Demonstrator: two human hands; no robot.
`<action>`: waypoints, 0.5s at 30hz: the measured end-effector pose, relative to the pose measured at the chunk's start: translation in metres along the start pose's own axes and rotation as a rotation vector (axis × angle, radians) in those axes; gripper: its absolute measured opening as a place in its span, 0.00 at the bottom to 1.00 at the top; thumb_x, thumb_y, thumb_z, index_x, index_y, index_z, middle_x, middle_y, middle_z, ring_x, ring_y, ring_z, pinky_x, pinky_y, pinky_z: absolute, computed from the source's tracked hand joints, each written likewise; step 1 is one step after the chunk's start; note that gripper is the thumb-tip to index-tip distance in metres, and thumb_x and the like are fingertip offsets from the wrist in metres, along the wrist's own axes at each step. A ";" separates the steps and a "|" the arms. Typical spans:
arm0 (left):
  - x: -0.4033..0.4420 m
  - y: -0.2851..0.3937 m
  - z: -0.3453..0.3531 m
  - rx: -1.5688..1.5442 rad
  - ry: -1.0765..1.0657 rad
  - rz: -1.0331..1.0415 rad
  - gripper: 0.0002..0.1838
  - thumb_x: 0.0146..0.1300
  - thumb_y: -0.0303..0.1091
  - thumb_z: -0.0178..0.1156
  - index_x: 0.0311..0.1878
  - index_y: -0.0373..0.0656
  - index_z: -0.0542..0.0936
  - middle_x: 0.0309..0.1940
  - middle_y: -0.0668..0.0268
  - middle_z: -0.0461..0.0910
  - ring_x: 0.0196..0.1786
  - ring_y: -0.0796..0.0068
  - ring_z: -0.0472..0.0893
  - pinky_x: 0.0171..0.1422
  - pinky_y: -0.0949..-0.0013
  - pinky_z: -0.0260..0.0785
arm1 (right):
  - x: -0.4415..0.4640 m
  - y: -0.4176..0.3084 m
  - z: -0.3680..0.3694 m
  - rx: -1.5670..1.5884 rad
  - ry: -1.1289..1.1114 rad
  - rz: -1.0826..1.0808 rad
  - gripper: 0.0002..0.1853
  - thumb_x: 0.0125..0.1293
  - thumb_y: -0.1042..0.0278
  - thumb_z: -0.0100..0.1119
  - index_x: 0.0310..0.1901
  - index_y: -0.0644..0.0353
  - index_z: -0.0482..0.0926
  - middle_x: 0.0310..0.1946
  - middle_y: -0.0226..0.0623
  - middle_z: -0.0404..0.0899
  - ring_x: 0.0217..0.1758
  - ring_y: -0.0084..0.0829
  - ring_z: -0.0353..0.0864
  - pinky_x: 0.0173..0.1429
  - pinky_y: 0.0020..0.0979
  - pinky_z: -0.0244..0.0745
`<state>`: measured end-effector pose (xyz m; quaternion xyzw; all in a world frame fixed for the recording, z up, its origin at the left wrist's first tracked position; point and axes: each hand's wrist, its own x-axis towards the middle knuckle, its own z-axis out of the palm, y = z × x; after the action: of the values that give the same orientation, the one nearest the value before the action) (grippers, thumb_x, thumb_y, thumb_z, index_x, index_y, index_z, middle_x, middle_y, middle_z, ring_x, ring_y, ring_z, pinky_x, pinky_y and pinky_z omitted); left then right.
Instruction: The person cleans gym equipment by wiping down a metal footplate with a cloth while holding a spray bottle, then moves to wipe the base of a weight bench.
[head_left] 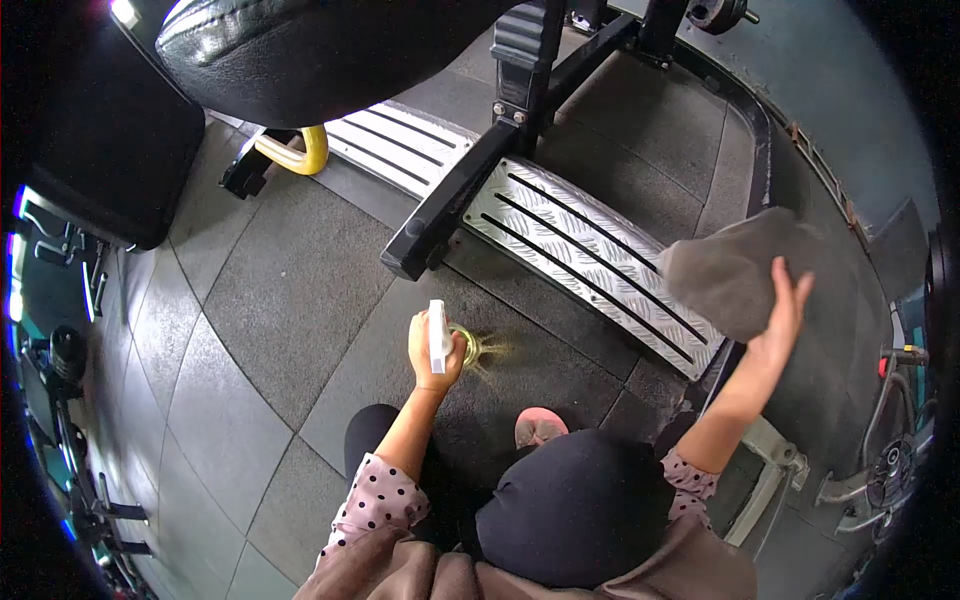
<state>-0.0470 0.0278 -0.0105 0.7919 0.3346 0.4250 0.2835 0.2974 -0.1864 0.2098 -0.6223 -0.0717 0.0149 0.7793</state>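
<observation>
Grip of the left hand (421, 352) is closed around a spray bottle (437, 337) over the floor (280, 290); the right hand (782, 325) holds a grey cloth (722, 275) near the right edge of the metal footplate (585, 241). Ahead juts a black beam (432, 220), then a pad (300, 65) and yellow bar (318, 150).

My left forearm (408, 430) reaches forward from the elbow, near the middle of my view, bare below the sleeve. The wrist runs nearly straight into my left hand (432, 350), its fingers curled in a grip, back of the hand outward and thumb on the inner side. My right forearm (735, 410) stretches out wide to my right, angled forward and away from me. My right hand (782, 318) reaches farther forward than the left, two fingers (803, 287) extended and slightly parted; I can't see its whole grip.
</observation>
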 end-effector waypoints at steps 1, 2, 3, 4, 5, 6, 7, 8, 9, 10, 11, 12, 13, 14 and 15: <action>-0.002 -0.003 0.001 -0.007 0.000 -0.002 0.16 0.54 0.28 0.62 0.46 0.38 0.75 0.39 0.61 0.74 0.43 0.64 0.76 0.52 0.66 0.69 | -0.002 -0.011 0.001 -0.073 -0.009 -0.138 0.34 0.64 0.68 0.66 0.69 0.64 0.63 0.60 0.41 0.73 0.60 0.34 0.75 0.61 0.36 0.72; -0.003 -0.006 0.002 -0.016 -0.001 -0.002 0.16 0.54 0.28 0.62 0.46 0.38 0.74 0.39 0.61 0.74 0.43 0.64 0.76 0.52 0.66 0.69 | -0.003 -0.018 0.002 -0.146 -0.018 -0.278 0.34 0.65 0.69 0.65 0.69 0.64 0.62 0.61 0.41 0.72 0.60 0.33 0.74 0.62 0.35 0.72; -0.003 -0.007 0.002 -0.025 -0.002 -0.002 0.16 0.54 0.28 0.62 0.47 0.38 0.74 0.40 0.61 0.74 0.43 0.65 0.76 0.52 0.66 0.69 | -0.002 -0.020 0.004 -0.280 -0.098 -0.492 0.32 0.68 0.69 0.62 0.70 0.64 0.60 0.63 0.45 0.70 0.62 0.37 0.73 0.66 0.36 0.67; -0.003 -0.007 0.003 -0.028 0.002 -0.010 0.16 0.54 0.28 0.62 0.47 0.38 0.74 0.40 0.61 0.74 0.43 0.65 0.76 0.52 0.65 0.69 | 0.002 -0.011 0.002 -0.582 -0.015 -0.662 0.33 0.69 0.67 0.60 0.70 0.68 0.59 0.66 0.48 0.69 0.64 0.38 0.73 0.68 0.36 0.65; -0.004 -0.007 0.003 -0.031 0.006 -0.019 0.16 0.54 0.28 0.62 0.47 0.38 0.74 0.40 0.61 0.74 0.43 0.65 0.76 0.52 0.65 0.69 | 0.002 -0.003 0.005 -0.794 -0.071 -0.762 0.33 0.69 0.67 0.60 0.71 0.65 0.58 0.68 0.50 0.67 0.65 0.41 0.73 0.68 0.38 0.65; -0.004 -0.006 0.003 -0.034 0.012 -0.028 0.16 0.54 0.28 0.62 0.47 0.38 0.74 0.40 0.60 0.74 0.43 0.65 0.76 0.52 0.65 0.69 | -0.002 0.004 0.010 -1.006 -0.129 -0.858 0.34 0.69 0.67 0.60 0.72 0.61 0.58 0.70 0.53 0.64 0.66 0.43 0.73 0.68 0.39 0.66; -0.003 -0.005 0.003 -0.023 0.006 -0.015 0.17 0.54 0.28 0.62 0.47 0.37 0.74 0.40 0.60 0.74 0.43 0.65 0.76 0.52 0.65 0.69 | -0.013 0.011 0.019 -1.077 -0.312 -0.753 0.34 0.68 0.65 0.60 0.73 0.56 0.58 0.70 0.52 0.63 0.66 0.46 0.73 0.68 0.40 0.67; -0.003 -0.005 0.002 -0.012 0.003 -0.003 0.17 0.54 0.28 0.62 0.48 0.37 0.74 0.40 0.60 0.74 0.43 0.65 0.76 0.52 0.65 0.69 | -0.023 0.018 0.026 -1.140 -0.496 -0.642 0.35 0.67 0.63 0.61 0.74 0.51 0.59 0.71 0.51 0.63 0.67 0.49 0.72 0.67 0.42 0.68; -0.003 -0.005 0.002 0.001 0.000 0.007 0.17 0.55 0.29 0.62 0.48 0.37 0.74 0.40 0.60 0.74 0.43 0.65 0.76 0.52 0.65 0.69 | -0.028 0.036 0.023 -1.188 -0.678 -0.599 0.34 0.67 0.61 0.60 0.74 0.48 0.59 0.70 0.49 0.64 0.66 0.51 0.73 0.67 0.43 0.69; -0.003 -0.005 0.002 -0.010 0.006 0.018 0.18 0.55 0.29 0.62 0.49 0.37 0.74 0.40 0.60 0.74 0.43 0.65 0.76 0.53 0.65 0.69 | -0.035 0.058 0.017 -1.229 -0.862 -0.553 0.34 0.67 0.59 0.60 0.74 0.44 0.60 0.70 0.47 0.65 0.65 0.53 0.73 0.66 0.44 0.70; -0.003 -0.006 0.003 -0.019 0.012 0.029 0.18 0.55 0.29 0.62 0.49 0.37 0.74 0.40 0.60 0.74 0.43 0.64 0.76 0.53 0.65 0.69 | -0.044 0.077 0.007 -1.195 -0.948 -0.323 0.33 0.67 0.58 0.60 0.73 0.45 0.61 0.69 0.45 0.67 0.65 0.53 0.73 0.66 0.44 0.70; -0.003 -0.006 0.002 -0.026 0.017 0.040 0.18 0.55 0.30 0.63 0.50 0.37 0.74 0.40 0.60 0.74 0.44 0.64 0.76 0.53 0.65 0.69 | -0.049 0.090 0.000 -1.175 -0.995 -0.207 0.32 0.68 0.57 0.59 0.72 0.46 0.63 0.68 0.45 0.68 0.65 0.53 0.72 0.66 0.44 0.69; -0.003 -0.007 0.002 -0.025 0.020 0.037 0.18 0.56 0.30 0.63 0.50 0.37 0.74 0.40 0.60 0.74 0.44 0.64 0.76 0.53 0.65 0.69 | -0.053 0.102 -0.006 -1.157 -1.033 -0.089 0.31 0.68 0.56 0.59 0.72 0.47 0.64 0.68 0.44 0.69 0.66 0.53 0.72 0.67 0.44 0.69; -0.002 -0.007 0.002 -0.025 0.022 0.036 0.19 0.56 0.30 0.63 0.50 0.37 0.74 0.40 0.60 0.74 0.44 0.64 0.76 0.53 0.65 0.69 | -0.050 0.110 -0.014 -1.165 -1.038 -0.088 0.31 0.68 0.56 0.59 0.71 0.47 0.65 0.68 0.45 0.69 0.66 0.52 0.72 0.67 0.43 0.68; -0.003 -0.007 0.003 -0.028 0.021 0.035 0.19 0.56 0.31 0.63 0.51 0.37 0.74 0.41 0.60 0.74 0.44 0.64 0.76 0.53 0.65 0.69 | -0.048 0.113 -0.019 -1.173 -1.040 -0.083 0.30 0.68 0.55 0.59 0.71 0.47 0.66 0.68 0.45 0.69 0.66 0.52 0.72 0.68 0.43 0.68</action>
<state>-0.0477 0.0294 -0.0187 0.7891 0.3177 0.4426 0.2837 0.2602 -0.1849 0.0910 -0.8421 -0.4469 0.2349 0.1896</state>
